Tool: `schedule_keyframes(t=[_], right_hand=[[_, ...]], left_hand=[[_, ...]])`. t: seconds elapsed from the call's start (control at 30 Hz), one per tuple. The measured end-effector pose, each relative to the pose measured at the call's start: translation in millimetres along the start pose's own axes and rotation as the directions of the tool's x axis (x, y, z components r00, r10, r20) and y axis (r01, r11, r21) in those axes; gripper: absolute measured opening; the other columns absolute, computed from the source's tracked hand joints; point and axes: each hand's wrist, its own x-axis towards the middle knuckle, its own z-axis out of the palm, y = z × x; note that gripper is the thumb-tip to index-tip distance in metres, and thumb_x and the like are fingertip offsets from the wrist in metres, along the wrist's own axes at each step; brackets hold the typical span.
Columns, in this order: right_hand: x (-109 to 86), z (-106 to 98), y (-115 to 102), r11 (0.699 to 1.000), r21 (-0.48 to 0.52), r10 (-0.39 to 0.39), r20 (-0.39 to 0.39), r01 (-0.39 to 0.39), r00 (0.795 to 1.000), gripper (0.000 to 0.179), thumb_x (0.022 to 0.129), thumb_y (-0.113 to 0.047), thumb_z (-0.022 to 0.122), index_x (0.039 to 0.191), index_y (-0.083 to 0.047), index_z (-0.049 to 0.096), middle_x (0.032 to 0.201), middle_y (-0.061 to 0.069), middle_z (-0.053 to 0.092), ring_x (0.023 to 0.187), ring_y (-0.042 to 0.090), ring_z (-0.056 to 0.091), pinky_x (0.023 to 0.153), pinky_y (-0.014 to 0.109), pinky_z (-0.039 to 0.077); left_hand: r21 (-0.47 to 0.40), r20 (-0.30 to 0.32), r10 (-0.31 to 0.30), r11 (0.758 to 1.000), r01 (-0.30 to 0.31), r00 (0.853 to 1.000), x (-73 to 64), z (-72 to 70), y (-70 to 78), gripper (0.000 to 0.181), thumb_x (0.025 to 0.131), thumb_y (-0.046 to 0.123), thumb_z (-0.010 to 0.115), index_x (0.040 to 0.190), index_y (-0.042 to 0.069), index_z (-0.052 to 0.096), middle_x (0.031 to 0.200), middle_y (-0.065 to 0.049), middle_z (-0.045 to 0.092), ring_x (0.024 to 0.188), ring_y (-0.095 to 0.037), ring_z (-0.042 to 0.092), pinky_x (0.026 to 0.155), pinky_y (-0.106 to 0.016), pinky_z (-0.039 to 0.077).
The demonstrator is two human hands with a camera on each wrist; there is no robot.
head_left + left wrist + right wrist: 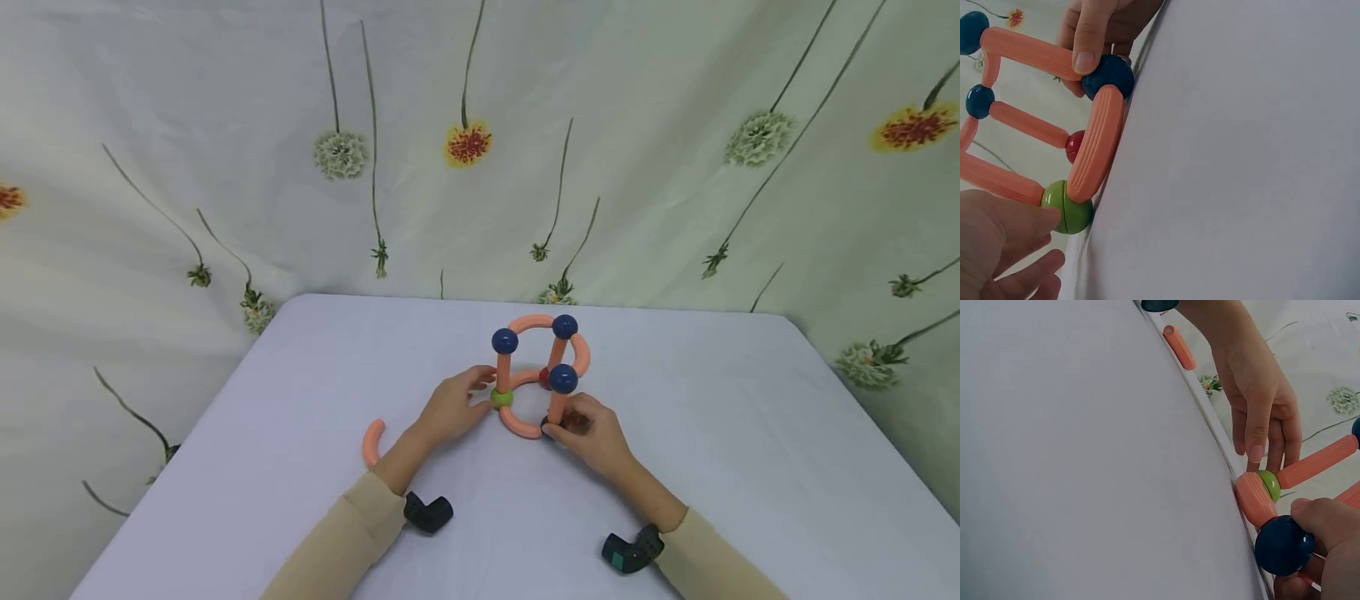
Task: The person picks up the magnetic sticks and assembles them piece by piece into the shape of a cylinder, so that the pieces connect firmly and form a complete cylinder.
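A magnetic stick-and-ball frame (531, 320) stands on the table, built from straight and curved orange sticks. Three blue balls (505, 340) top its upright sticks; the base has a green ball (1066, 206), a red ball (1075, 147) and a dark blue ball (1284, 545). My right hand (594, 433) pinches that lower dark blue ball, its thumb against the foot of the orange upright stick (1032, 54). My left hand (455, 407) is at the green ball, fingertips right beside it and fingers loosely extended. A curved stick (1097, 144) joins the green and dark blue balls.
One loose curved orange stick (372, 442) lies on the white table (720, 417), beside the left forearm. Black wrist devices (429, 513) sit by both sleeves. Behind the table's far edge hangs a flower-printed cloth (645, 150).
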Motion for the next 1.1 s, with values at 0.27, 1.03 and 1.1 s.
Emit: schedule_keyframes(t=[0.27,1.03,1.1], right_hand=[[-4.4,6,33,1.0,0.002,0.02,0.01,-0.02,1.0,0.018,0.078,-0.009,0.081,0.093,-0.011,0.071,0.087,-0.004,0.063,0.072,0.014,0.054,0.062,0.025,0.047],[1.1,-1,-11,1.0,0.005,-0.018,-0.004,0.018,1.0,0.017,0.076,0.007,0.077,0.091,0.005,0.068,0.083,0.013,0.062,0.068,0.034,0.054,0.059,0.033,0.048],[1.4,-1,-11,1.0,0.009,-0.015,-0.005,0.015,1.0,0.017,0.076,0.007,0.077,0.091,0.004,0.068,0.083,0.013,0.062,0.068,0.035,0.054,0.059,0.033,0.048]], left_hand=[[0.098,0.04,-0.068,0.993,0.064,0.997,-24.1,-14.5,4.9,0.042,0.089,0.013,0.069,0.13,0.01,0.058,0.127,-0.004,0.063,0.114,-0.023,0.059,0.095,-0.043,0.047],[0.235,-0.09,-0.073,0.968,0.092,0.993,-85.0,-71.7,-21.6,0.027,0.088,0.008,0.068,0.116,0.009,0.067,0.121,-0.009,0.062,0.099,-0.029,0.061,0.087,-0.045,0.049],[0.239,-0.131,-0.088,0.964,0.118,0.987,-89.1,-76.5,-23.7,0.027,0.089,0.007,0.066,0.115,0.008,0.068,0.118,-0.01,0.062,0.093,-0.027,0.061,0.081,-0.044,0.049]])
